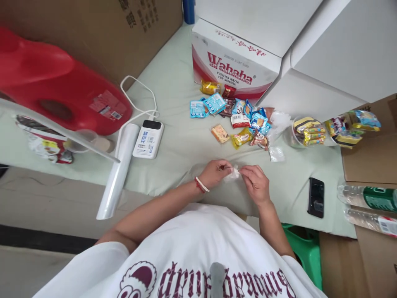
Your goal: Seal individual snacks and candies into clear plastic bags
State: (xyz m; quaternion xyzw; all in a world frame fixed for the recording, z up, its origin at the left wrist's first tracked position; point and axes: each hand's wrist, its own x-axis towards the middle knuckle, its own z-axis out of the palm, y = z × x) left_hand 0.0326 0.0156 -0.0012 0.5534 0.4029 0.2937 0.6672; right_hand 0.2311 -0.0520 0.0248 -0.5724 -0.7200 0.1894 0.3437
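Note:
Close in front of my chest, a small crumpled clear plastic bag (233, 174) is stretched between my two hands. My left hand (215, 172), with bracelets on its wrist, pinches one side of it. The fingertips of my right hand (256, 182) grip the other side. Whether anything is inside the bag is too small to tell. Just beyond my hands lies a loose pile of wrapped snacks, among them a yellow packet (242, 138), a brown packet (259, 140) and a clear-wrapped biscuit (220, 133). More clear plastic bags (277, 154) lie right of the pile.
A Wahaha carton (232, 62) stands behind the snacks. To the right are a tub of snacks (297, 133), a phone (316, 198) and plastic bottles (369, 196). A power bank (149, 138), a plastic film roll (119, 174) and a red jug (62, 82) are on the left.

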